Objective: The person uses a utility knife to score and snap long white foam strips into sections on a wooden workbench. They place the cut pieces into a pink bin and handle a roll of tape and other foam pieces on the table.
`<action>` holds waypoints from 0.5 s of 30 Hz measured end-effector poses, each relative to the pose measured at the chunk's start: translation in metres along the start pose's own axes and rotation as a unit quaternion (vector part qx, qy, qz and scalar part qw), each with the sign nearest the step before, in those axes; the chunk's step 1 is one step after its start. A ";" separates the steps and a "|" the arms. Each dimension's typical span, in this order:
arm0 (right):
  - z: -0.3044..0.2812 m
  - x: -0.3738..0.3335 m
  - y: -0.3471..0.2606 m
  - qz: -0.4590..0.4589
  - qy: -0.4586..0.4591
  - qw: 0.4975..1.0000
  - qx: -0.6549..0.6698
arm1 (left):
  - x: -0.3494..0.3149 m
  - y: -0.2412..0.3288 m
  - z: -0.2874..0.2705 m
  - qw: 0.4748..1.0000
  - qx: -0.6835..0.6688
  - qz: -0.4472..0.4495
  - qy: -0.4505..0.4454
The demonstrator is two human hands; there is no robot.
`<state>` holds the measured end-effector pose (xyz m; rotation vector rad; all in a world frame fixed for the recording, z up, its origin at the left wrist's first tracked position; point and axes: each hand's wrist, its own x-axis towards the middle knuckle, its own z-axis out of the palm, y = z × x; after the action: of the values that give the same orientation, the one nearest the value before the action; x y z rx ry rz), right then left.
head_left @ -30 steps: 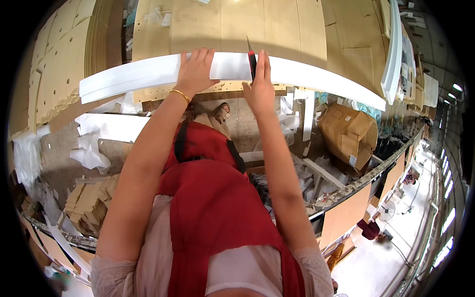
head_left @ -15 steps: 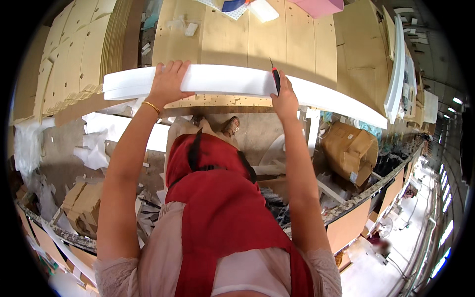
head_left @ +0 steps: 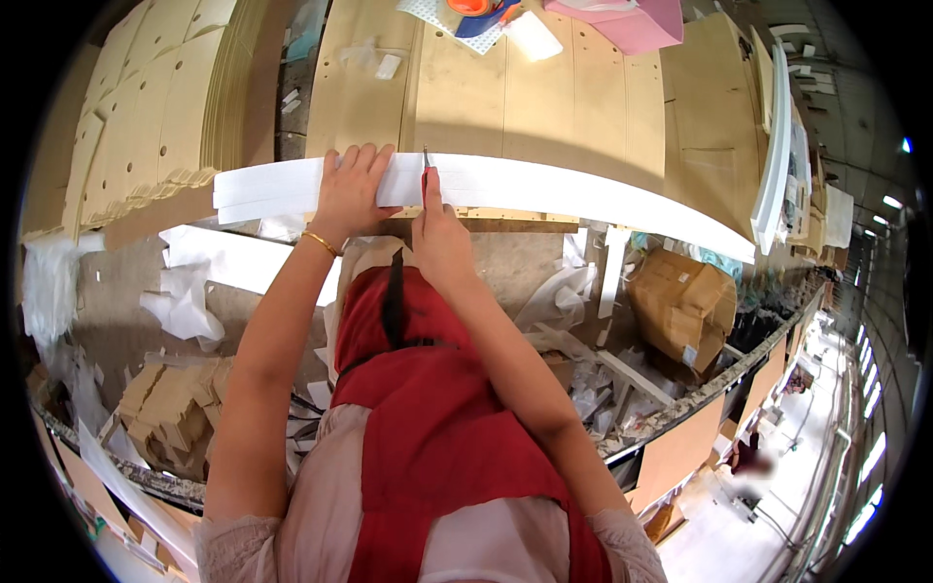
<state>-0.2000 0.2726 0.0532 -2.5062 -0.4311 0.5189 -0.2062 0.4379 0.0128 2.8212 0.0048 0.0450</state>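
The right hand (head_left: 444,241) has moved left, bringing the red knife (head_left: 426,177) near the left hand (head_left: 352,194). The blade now seems well placed for work there. The right grip holds the knife; the left grip lies spread on the white strip (head_left: 554,191), along the tan boards' (head_left: 583,107) near edge. Earlier, the knife was farther right.

Tool (head_left: 426,177), handle's lower end hidden in right hand (head_left: 444,245); white strip (head_left: 564,189) partly covered by left hand (head_left: 352,197). Pink box (head_left: 632,29) and orange ring (head_left: 468,7) cut off by top edge. Person (head_left: 743,455) (far off from where I stand) blurred.
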 end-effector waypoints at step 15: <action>0.000 -0.087 0.023 0.052 -0.102 0.993 -0.020 | 0.009 -0.001 0.000 1.000 0.006 0.001 -0.030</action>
<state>-0.2722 0.2192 0.0637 -2.5341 -0.3929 0.8202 -0.1972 0.4385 0.0130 2.8324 -0.0113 -0.0399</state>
